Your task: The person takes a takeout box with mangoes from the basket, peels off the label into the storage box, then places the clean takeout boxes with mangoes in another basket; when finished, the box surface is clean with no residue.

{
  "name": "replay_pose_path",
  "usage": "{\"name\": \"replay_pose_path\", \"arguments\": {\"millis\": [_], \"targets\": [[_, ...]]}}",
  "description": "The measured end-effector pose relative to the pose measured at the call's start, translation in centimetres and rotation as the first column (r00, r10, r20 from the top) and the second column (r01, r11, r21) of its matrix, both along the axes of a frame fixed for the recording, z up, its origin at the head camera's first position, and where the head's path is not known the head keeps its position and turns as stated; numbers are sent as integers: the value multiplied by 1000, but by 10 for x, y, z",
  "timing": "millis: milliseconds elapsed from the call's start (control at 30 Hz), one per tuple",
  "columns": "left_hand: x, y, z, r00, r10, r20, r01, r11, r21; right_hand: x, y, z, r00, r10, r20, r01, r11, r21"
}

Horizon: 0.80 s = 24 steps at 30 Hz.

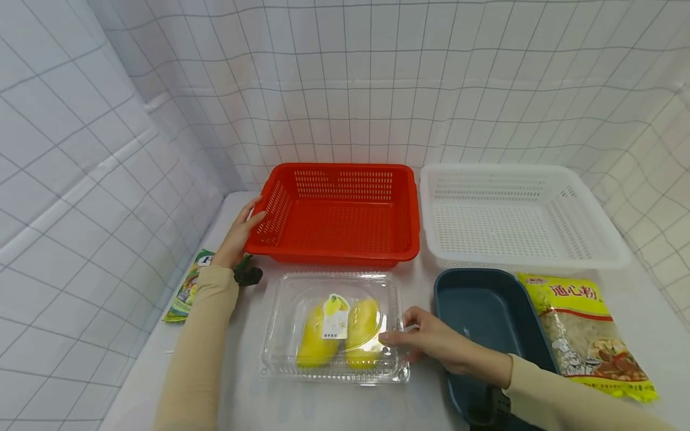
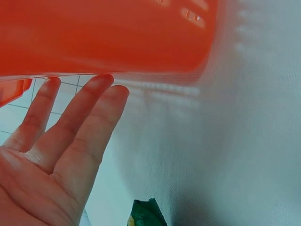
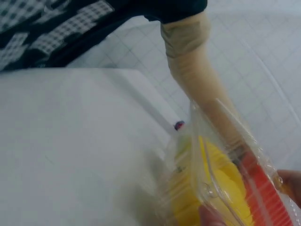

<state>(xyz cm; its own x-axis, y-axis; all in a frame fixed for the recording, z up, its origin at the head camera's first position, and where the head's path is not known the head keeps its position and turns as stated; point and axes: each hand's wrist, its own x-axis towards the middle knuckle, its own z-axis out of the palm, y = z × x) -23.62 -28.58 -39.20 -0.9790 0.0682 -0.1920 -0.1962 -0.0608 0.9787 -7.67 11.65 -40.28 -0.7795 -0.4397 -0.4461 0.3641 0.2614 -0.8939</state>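
Note:
A clear plastic clamshell box (image 1: pixel 336 326) holding two long yellow fruits (image 1: pixel 319 338) lies in the middle of the table in the head view, with a white label on its lid. My right hand (image 1: pixel 439 341) pinches its right edge, thumb over the lid; the right wrist view shows the box (image 3: pixel 207 174) tilted and partly cut off. Behind it stands a red basket (image 1: pixel 339 254). My left hand (image 1: pixel 235 236) touches the basket's left side. In the left wrist view the left hand (image 2: pixel 61 146) has its fingers extended, their tips against the red wall (image 2: pixel 117 42).
A white basket (image 1: pixel 512 261) stands at the back right. In front of it are a dark blue tray (image 1: pixel 480 311), partly under the right forearm, and a yellow pasta bag (image 1: pixel 584 335). A green packet (image 1: pixel 188 290) lies beside the left forearm.

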Motion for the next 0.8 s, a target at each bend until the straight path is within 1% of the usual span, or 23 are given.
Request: {"name": "replay_pose_path", "arguments": {"millis": [100, 233, 467, 633, 800], "targets": [[0, 0, -1, 1000, 3, 2, -3, 1000, 1, 1, -5, -1, 999, -40, 31, 39, 999, 6], [-1, 0, -1, 1000, 2, 10, -2, 1000, 1, 1, -8, -2, 997, -69, 45, 68, 998, 13], [0, 1, 1, 1000, -2, -2, 2, 1000, 20, 0, -9, -5, 996, -61, 61, 58, 997, 41], [0, 1, 1, 1000, -11, -17, 12, 999, 33, 1, -9, -3, 995, -61, 80, 58, 998, 33], [0, 1, 0, 1000, -6, -7, 6, 999, 42, 3, -11, -5, 992, -79, 102, 78, 997, 16]]}}
